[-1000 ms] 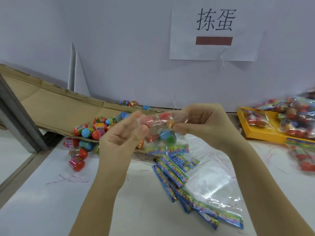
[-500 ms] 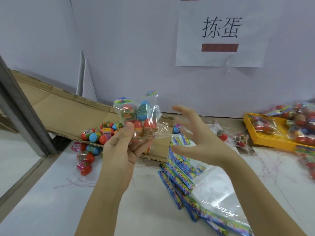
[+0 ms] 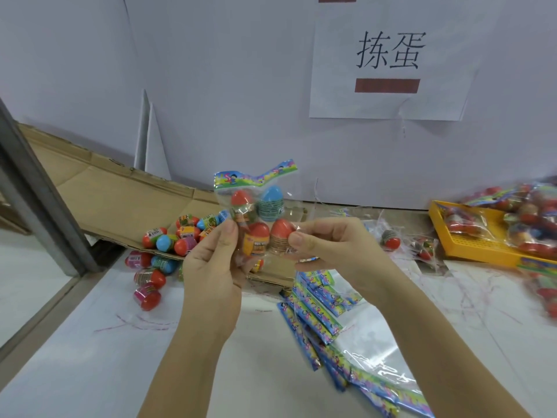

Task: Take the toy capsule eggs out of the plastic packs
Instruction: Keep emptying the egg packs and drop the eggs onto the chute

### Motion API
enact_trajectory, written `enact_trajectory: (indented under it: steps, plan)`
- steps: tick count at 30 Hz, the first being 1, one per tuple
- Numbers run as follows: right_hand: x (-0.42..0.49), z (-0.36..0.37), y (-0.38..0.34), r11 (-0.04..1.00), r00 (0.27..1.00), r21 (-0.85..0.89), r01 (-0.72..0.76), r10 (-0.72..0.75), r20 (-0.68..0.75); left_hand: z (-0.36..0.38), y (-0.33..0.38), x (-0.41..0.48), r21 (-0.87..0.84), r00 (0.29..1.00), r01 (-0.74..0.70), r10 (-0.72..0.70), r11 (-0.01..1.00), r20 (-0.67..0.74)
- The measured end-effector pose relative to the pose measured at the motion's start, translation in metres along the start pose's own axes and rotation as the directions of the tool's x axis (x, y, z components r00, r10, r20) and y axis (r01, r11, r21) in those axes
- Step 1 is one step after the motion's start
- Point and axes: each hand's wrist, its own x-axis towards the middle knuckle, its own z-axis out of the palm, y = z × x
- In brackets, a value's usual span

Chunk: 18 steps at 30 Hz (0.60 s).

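**— What have my fingers got hold of?**
— Your left fingers (image 3: 225, 235) are curled round the left edge of a clear plastic pack (image 3: 256, 218), with the thumb pressed on its front. Your right fingers (image 3: 297, 239) pinch the right edge between thumb and forefinger. Both grips are closed on the film, low on the pack.

**— And where are the eggs?**
— At least four capsule eggs (image 3: 258, 236) show inside that pack. A red-topped one and a blue one sit above, and two red-topped ones sit below, right between your thumbs. You hold the pack upright in the air above the tabletop (image 3: 90, 372). Its printed header strip (image 3: 253, 178) is on top, with the right end kinked upward.

**— What lies around my hands?**
— Your left hand (image 3: 211, 267) and right hand (image 3: 334, 248) are close together, with the pack between them.
- **Behind the left hand:** loose eggs (image 3: 180, 233) lie on a flattened cardboard sheet (image 3: 120, 200), and more lie on the tabletop just beside it.
- **Near your right forearm:** there is a fanned pile of flat clear packs (image 3: 319, 315) with the same coloured strips.
- **Beyond the right hand:** small packs (image 3: 422, 248) with eggs in them lie on the tabletop.
- **Far right:** a yellow tray (image 3: 482, 248) holds filled packs (image 3: 527, 218), which are blurred.
- **On the wall:** a paper sign (image 3: 388, 55) hangs there.
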Motion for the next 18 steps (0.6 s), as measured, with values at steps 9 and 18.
enact_trajectory:
  steps: [9, 18]
  plan:
    - [0.0003, -0.0026, 0.0022, 0.996, 0.998, 0.070, -0.057, 0.056, 0.015, -0.0022, -0.0032, 0.0013, -0.006, 1.000, -0.026, 0.026, 1.000, 0.009]
    - [0.0056, -0.0037, 0.0051, 0.998, 0.994, 0.061, -0.004, 0.010, -0.113, -0.0076, -0.0040, 0.0026, 0.270, 0.998, -0.046, 0.032, 0.962, 0.056]
